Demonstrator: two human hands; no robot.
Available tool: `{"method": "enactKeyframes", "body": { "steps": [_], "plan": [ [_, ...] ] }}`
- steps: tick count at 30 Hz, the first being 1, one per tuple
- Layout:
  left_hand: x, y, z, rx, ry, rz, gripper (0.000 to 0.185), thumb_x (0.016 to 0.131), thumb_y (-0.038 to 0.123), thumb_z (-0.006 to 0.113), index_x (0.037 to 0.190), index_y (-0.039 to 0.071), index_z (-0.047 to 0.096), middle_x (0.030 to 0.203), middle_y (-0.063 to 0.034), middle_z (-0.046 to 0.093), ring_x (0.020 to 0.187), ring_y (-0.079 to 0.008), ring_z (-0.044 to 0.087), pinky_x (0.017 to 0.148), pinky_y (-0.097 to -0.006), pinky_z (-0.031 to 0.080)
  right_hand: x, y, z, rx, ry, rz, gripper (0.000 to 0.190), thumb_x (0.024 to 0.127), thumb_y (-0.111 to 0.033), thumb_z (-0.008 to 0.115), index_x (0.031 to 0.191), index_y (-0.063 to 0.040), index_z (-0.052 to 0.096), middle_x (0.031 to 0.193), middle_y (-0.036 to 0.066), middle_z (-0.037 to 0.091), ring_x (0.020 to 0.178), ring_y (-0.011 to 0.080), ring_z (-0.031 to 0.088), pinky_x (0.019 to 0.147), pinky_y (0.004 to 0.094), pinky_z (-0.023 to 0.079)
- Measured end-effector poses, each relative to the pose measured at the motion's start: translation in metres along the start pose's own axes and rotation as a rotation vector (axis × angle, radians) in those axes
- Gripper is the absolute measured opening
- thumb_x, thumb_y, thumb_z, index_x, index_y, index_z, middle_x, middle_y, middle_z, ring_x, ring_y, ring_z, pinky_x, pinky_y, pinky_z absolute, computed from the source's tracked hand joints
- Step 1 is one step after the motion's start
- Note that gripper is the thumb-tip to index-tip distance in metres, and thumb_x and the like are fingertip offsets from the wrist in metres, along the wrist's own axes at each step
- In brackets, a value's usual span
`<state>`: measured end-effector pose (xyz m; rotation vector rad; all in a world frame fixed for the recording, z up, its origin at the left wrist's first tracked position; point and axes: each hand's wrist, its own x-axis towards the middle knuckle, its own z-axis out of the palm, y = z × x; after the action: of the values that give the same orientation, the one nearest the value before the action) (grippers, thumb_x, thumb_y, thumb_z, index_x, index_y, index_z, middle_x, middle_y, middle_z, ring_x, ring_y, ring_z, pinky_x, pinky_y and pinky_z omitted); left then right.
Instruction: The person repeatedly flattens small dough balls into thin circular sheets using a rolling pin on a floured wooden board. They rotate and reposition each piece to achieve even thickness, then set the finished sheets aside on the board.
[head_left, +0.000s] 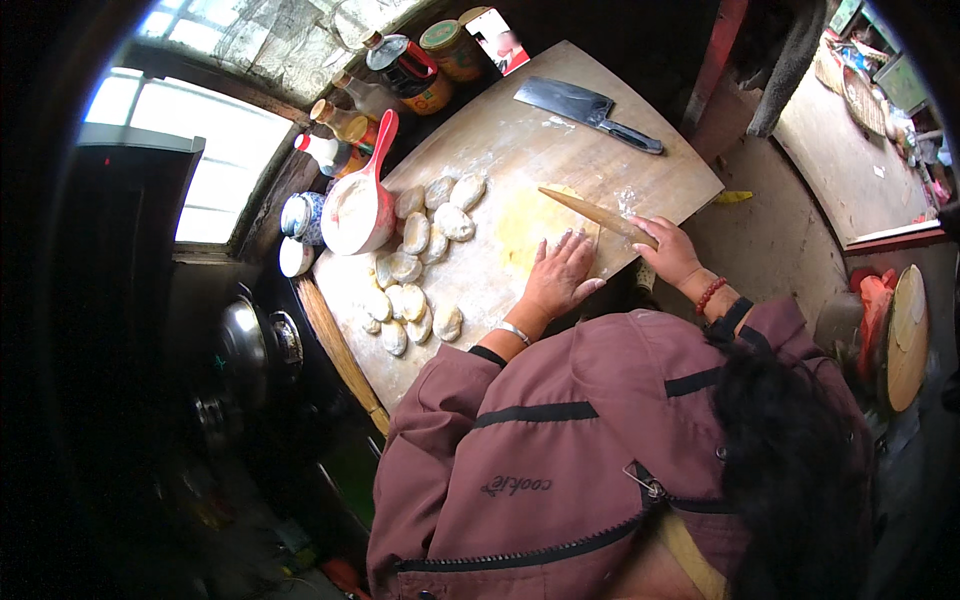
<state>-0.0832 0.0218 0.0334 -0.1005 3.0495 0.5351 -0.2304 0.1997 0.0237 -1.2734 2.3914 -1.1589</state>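
Note:
A thin sheet of yellowish dough (519, 221) lies flat on a floured wooden board (465, 300). My left hand (561, 271) rests palm down at its near edge, fingers spread and holding nothing. My right hand (669, 253) grips the near end of a tapered wooden rolling pin (589, 209). The pin's pointed far end lies over the dough. Left of the sheet, several floured oval dough pieces (415, 232) sit in a loose group. Beyond the sheet lies a cleaver (564, 99), its black handle towards the right.
A red-handled bowl of flour (352, 211) stands at the board's left edge. Behind it are a blue-and-white jar (301, 216), several bottles (341, 124) and a phone (496, 41). A straw brush (335, 349) leans along the left edge. A metal pan (244, 341) stands further left.

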Motion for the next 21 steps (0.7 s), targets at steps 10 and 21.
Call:
{"method": "enactKeyframes", "body": {
  "steps": [10,21],
  "plan": [
    [0.012,-0.029,-0.012,0.123,0.238,-0.387,0.081,0.079,0.052,0.047,0.137,0.004,0.016,0.144,-0.0164,0.01,0.133,-0.0328,0.009,0.103,-0.0531,0.008,0.049,0.005,0.01,-0.234,-0.12,-0.359,0.028,0.071,-0.012,0.061,0.098,-0.017,0.059,0.088,0.001,0.055,0.091,0.0211,0.051,0.08,0.0326,0.042],
    [0.006,-0.007,0.01,0.035,0.134,-0.606,0.08,0.08,0.048,0.047,0.136,0.001,0.015,0.142,-0.0211,0.011,0.133,-0.0349,0.008,0.103,-0.0544,0.005,0.112,0.002,0.023,-0.27,-0.489,-0.42,0.04,0.068,-0.011,0.059,0.106,-0.02,0.056,0.113,0.004,0.051,0.113,0.0225,0.041,0.096,0.0383,0.031]
  ]
}}
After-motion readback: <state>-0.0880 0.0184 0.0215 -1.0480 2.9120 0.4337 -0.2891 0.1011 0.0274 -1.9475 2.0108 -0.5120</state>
